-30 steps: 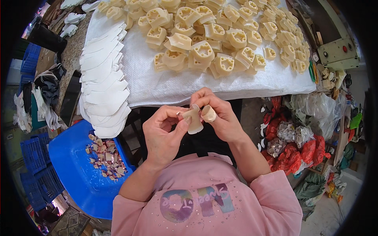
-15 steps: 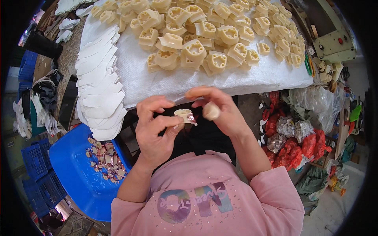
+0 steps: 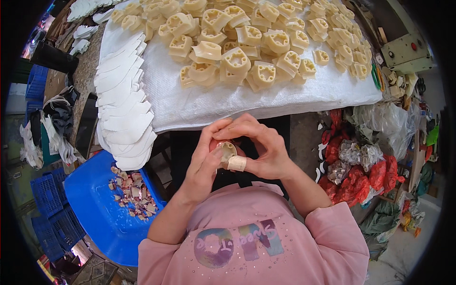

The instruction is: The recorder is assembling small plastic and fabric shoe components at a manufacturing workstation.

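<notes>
- My left grip [image 3: 202,162] is closed on a small cream piece [image 3: 228,150], its thumb laid along the piece's wall.
- My right grip [image 3: 271,151] is closed on the same piece from the other side, fingers arched over it; a matte cream band [image 3: 237,164] circles the thumb.
- The piece sits between both palms, just off the near edge of the table; it is hollow and smooth-walled, its round mouth turned up toward me.
- White woven sheeting [image 3: 187,100], coarse and slightly wrinkled, covers the table.
- Heaped on it are cream moulded pieces [image 3: 236,64], glossy and hard-looking, with curved flanges and openings lined with rounded lobes.
- To my left, thin white cut-outs [image 3: 124,102] overlap like shingles, flat and matte with wavy edges.
- Below them, a smooth blue plastic tub [image 3: 102,223] holds jagged scraps [image 3: 134,192], some shiny as foil and reddish, others dull beige.
- To my right, crinkled red bags [image 3: 354,184] bunch beneath filmy clear plastic [image 3: 384,126].
</notes>
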A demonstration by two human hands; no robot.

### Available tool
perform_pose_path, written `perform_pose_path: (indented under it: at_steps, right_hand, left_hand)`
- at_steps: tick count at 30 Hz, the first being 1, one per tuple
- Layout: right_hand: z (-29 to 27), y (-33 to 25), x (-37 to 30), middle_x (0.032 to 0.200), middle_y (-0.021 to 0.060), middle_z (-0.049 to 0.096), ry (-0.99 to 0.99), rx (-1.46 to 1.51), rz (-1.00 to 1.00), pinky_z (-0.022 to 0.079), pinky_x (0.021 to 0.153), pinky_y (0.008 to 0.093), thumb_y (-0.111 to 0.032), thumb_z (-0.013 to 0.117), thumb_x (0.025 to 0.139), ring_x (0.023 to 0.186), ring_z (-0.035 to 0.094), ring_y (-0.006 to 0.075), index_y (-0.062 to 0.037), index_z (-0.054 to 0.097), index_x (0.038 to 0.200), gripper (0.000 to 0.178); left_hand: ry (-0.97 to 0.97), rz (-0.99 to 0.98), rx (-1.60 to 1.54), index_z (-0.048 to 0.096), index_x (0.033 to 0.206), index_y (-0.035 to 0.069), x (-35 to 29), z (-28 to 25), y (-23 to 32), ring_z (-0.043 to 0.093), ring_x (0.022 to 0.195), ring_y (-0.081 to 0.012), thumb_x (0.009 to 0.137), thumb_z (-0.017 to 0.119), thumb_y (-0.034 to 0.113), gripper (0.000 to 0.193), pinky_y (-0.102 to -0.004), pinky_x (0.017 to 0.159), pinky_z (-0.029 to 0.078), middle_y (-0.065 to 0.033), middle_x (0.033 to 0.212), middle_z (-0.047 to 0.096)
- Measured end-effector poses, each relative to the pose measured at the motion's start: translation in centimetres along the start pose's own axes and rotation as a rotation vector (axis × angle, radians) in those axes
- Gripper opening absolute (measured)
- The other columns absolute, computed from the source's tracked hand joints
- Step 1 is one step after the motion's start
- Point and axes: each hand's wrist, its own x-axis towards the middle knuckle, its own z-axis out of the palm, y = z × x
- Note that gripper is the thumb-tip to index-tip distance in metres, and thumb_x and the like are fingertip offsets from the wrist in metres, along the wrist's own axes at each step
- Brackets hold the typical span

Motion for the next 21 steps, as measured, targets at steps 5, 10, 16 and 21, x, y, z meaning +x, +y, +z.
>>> perform_pose_path:
  at_steps: [5,10,16,21]
  right_hand:
    - [2.1,0.4,-0.5,0.102,0.0077,0.054,0.235,-0.065,-0.042,0.035,0.088,0.0332,-0.013,0.068,0.076,0.097,0.043,0.0256,-0.0079,0.058,0.110,0.036]
    - [1.0,-0.5,1.0,0.096,0.0072,0.054,0.066,0.618,0.452,0.050,0.052,0.0230,-0.015,0.055,0.088,0.062,0.058,0.0135,-0.0063,0.056,0.105,0.019]
    - [1.4,0.7,0.9,0.079,0.0049,0.057,-0.082,0.717,0.551,0.046,0.034,0.0195,-0.016,0.054,0.088,0.048,0.054,0.0086,-0.0051,0.055,0.091,0.011]
    - [2.7,0.2,0.1,0.093,0.0047,0.055,-0.023,0.461,0.459,0.049,0.057,0.0245,-0.018,0.051,0.089,0.067,0.054,0.0121,-0.0040,0.055,0.091,0.014]
  left_hand:
    - [0.220,0.195,0.146,0.030,0.129,0.000,-0.3,-0.2,-1.7,0.051,0.075,-0.0096,0.095,0.038,0.030,0.046,-0.0219,0.067,0.043,-0.0081,0.092,0.053]
    - [0.136,0.138,0.023,0.014,0.141,0.005,-0.4,0.6,-0.9,0.054,0.091,-0.0132,0.091,0.028,0.061,0.076,-0.0243,0.070,0.047,-0.0102,0.112,0.050]
    - [0.228,0.236,0.235,0.024,0.136,-0.001,-0.4,1.8,-0.8,0.053,0.089,-0.0115,0.092,0.028,0.059,0.075,-0.0218,0.068,0.045,-0.0110,0.111,0.049]
    - [0.360,0.334,0.499,0.035,0.123,-0.005,-0.5,1.4,-1.7,0.050,0.084,-0.0108,0.093,0.028,0.056,0.068,-0.0209,0.068,0.043,-0.0119,0.105,0.049]
